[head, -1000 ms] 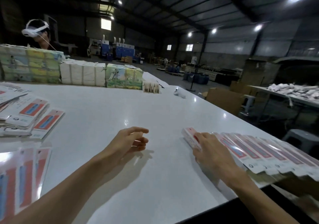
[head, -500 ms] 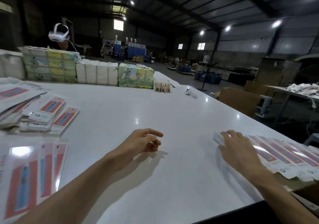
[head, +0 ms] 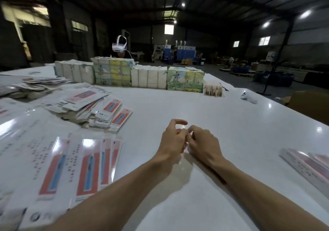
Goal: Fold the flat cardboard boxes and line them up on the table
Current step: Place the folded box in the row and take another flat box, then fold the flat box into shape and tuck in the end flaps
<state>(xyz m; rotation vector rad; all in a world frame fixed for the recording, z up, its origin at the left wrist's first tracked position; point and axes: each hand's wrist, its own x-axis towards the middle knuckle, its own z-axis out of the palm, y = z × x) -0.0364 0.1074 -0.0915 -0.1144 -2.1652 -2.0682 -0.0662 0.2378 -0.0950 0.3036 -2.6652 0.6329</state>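
Nearest, at the lower left of the frame, a fan of flat boxes (head: 85, 168) lies overlapped on the white bench (head: 204, 106), and at the lower right edge the row of finished boxes (head: 306, 166) rests close to the bench's rim. Between them, at the centre, the left grip (head: 173, 138) and the right grip (head: 203, 141) meet fingertip to fingertip, fingers loosely curled. Neither holds a box, and I cannot tell whether something small is pinched between them. The step in hand looks like fetching the next flat. It would probably go best to slide the rightmost sheet of the fan out by its free long edge, since the glossy faces likely slip and drag their neighbours. Then square it up over the bare middle of the bench before carrying it right. That middle stretch is the open room. The right side narrows towards the rim, so a box set there carelessly could tip off. Further back on the left sits a loose heap of flats (head: 92, 106). Beyond it are wrapped bundles (head: 114, 74), a small pack (head: 212, 89) and a white controller (head: 248, 97). Behind the bundles is a person in a headset (head: 119, 46).
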